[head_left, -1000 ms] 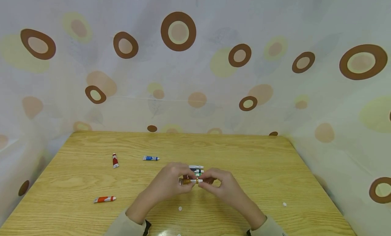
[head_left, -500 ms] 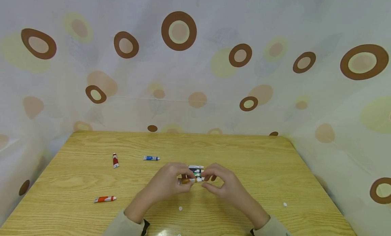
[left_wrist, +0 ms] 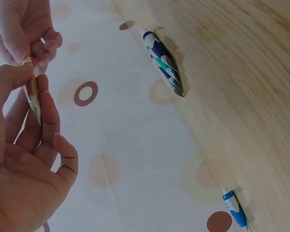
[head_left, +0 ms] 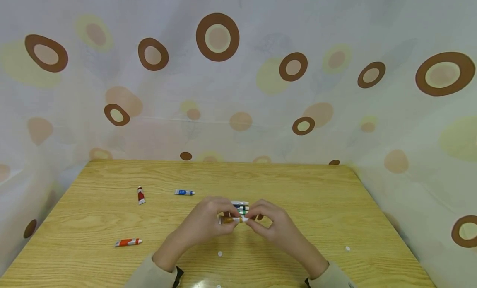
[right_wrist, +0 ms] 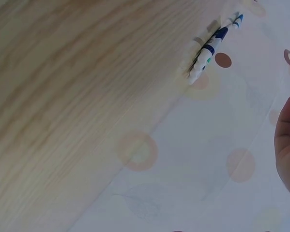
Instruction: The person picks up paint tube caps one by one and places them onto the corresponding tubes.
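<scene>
Above the table, my left hand (head_left: 204, 221) holds an ochre-brown paint tube (head_left: 228, 220) sideways between thumb and fingers. My right hand (head_left: 275, 225) pinches the white cap (head_left: 245, 219) at its right end. In the left wrist view the same tube (left_wrist: 32, 92) is slim, with the left hand (left_wrist: 23, 164) around it and the right hand (left_wrist: 23, 29) at its cap. Just behind the hands lie several tubes in a row: a silvery-white tube (head_left: 241, 203), a dark blue one (head_left: 242, 208) and a green one (head_left: 242, 212), partly hidden. The right wrist view shows only part of the right hand (right_wrist: 288, 145).
On the wooden table (head_left: 298, 188) lie a blue tube (head_left: 184, 192), a dark red tube (head_left: 140, 195) and an orange-red tube (head_left: 128, 242). Small white discs sit in front of the hands (head_left: 220, 254), at the right (head_left: 348, 248) and at the lower frame edge (head_left: 218, 286). A patterned cloth (head_left: 238, 93) hangs behind.
My right thumb and fingers came off the cap half a second ago and now pinch it again. The left hand keeps its hold on the tube, nearly in place.
</scene>
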Demonstrator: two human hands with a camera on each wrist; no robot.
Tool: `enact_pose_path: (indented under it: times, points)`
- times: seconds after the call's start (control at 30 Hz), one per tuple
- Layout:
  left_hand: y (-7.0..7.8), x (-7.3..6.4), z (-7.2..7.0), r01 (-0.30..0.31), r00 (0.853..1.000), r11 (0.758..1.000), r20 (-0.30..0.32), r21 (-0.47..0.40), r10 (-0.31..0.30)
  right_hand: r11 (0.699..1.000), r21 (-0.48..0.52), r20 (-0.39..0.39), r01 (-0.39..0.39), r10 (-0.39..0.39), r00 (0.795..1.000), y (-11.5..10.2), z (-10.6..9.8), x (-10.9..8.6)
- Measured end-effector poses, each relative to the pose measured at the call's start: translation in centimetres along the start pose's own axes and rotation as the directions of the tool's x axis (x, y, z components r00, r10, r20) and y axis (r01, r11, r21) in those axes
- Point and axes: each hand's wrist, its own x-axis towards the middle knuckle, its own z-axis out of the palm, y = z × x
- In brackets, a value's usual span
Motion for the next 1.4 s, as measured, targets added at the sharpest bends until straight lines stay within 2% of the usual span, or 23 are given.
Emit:
enact_pose_path:
  times: [0.23,0.47,0.77,1.1,1.23,1.4]
  points:
    - [0.07,0.10,0.04,-0.037,0.999,0.999,-0.018,0.019,0.038,1.000,0.014,0.008,-0.016,0.016,1.000,-0.10,-0.11,-0.04]
    - [-0.12,0.00,0.14,-0.013,1.000,1.000,-0.016,0.026,0.013,0.999,-0.020,0.004,-0.045,0.045,0.999,0.15,-0.29,-0.50]
    - [-0.38,-0.11,0.18,-0.019,1.000,0.999,-0.014,0.029,0.019,0.995,-0.094,-0.002,0.038,-0.038,0.999,-0.09,-0.38,-0.74]
    - [-0.45,-0.09,0.35,-0.026,1.000,1.000,-0.004,-0.017,0.026,0.988,-0.105,-0.016,0.109,-0.111,0.994,-0.03,-0.04,-0.56]
    - [-0.39,-0.11,0.38,-0.022,1.000,1.000,0.001,-0.020,0.022,0.988,-0.104,-0.020,0.112,-0.115,0.993,-0.10,0.07,-0.42]
    - [-0.35,-0.08,0.33,-0.028,1.000,0.999,0.000,-0.015,0.028,0.993,-0.089,-0.008,0.075,-0.076,0.997,-0.06,0.18,-0.44]
